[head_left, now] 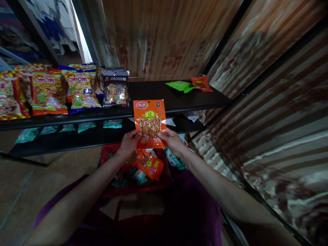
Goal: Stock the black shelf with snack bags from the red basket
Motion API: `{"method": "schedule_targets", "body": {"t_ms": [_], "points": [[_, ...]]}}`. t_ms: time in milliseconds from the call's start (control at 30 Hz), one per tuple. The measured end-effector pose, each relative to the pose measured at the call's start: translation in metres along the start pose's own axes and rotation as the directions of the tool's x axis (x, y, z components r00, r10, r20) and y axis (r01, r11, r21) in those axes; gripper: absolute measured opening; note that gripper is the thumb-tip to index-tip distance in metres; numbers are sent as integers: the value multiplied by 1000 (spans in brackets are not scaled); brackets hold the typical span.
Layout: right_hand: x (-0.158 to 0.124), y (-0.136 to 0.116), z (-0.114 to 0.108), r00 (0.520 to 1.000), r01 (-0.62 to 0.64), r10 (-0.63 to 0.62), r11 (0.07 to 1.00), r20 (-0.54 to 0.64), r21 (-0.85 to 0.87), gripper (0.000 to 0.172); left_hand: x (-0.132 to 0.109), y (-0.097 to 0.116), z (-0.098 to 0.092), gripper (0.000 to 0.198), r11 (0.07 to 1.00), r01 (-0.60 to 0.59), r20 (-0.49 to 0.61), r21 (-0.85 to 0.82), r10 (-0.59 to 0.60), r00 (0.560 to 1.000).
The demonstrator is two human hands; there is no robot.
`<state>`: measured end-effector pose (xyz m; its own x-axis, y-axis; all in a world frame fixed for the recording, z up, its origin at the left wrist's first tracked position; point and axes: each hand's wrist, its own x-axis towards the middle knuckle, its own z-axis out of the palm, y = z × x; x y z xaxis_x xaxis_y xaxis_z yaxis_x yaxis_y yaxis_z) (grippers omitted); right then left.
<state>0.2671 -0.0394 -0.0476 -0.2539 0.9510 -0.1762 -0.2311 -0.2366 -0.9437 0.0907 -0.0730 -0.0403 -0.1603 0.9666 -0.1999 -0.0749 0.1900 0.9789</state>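
From my remote seat I have the orange packet in the middle of the view, held up in front of the shelf edge, its printed front facing the camera. The left hand pinches its lower left side and the right hand its lower right, 1 thumb laid over the front at each side. The other fingers go mostly behind it, so I cannot tell how they are spread.

I judge it light and fairly flat, with a flexible, slick film that could slide under a loose thumb. The contents, ribbed strips behind a clear window, look bendable rather than brittle (I can't feel them from here). I'd take hold by the side margins, as these 2 hands do, and avoid squeezing the window.

Just below is the red basket, with similar orange packets lying in it. Behind, the black upper shelf carries a green packet beside a small orange-red packet at the right. To the left stand a dark snack bag, a blue-and-yellow bag and orange noodle-snack bags. On the lower shelf I see teal packets in a row.
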Motion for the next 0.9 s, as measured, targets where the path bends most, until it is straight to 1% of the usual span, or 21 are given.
{"method": "schedule_targets", "body": {"t_ms": [133, 300, 467, 600, 733, 800, 833, 900], "points": [[5, -6, 4, 1000, -6, 5, 1000, -22, -13, 39, 8, 2, 0, 25, 1000, -8, -1, -4, 8, 1000], [14, -16, 7, 999, 4, -4, 1000, -48, -1, 39, 24, 4, 1, 23, 996, -84, 11, 26, 84, 996], [31, -28, 1, 998, 45, -46, 999, -33, -31, 36, 42, 14, 8, 23, 987, -148, 4, 65, 148, 989], [46, -37, -4, 996, 79, -80, 996, -33, -40, 37, 60, 22, 14, 18, 973, -199, -20, 115, 202, 979], [63, -47, -5, 993, 111, -113, 993, -38, -37, 35, 79, 31, 19, 10, 979, -206, -4, 6, 206, 979], [73, -52, -4, 990, 136, -137, 990, -28, -38, 36, 88, 37, 21, 6, 976, -212, -13, -44, 212, 977], [79, -55, -3, 988, 151, -152, 988, -25, -40, 36, 94, 40, 23, 7, 974, -218, -27, -58, 217, 976], [91, -60, -3, 983, 182, -183, 982, -28, -47, 35, 106, 46, 26, 16, 972, -229, -65, -53, 225, 972]]}}
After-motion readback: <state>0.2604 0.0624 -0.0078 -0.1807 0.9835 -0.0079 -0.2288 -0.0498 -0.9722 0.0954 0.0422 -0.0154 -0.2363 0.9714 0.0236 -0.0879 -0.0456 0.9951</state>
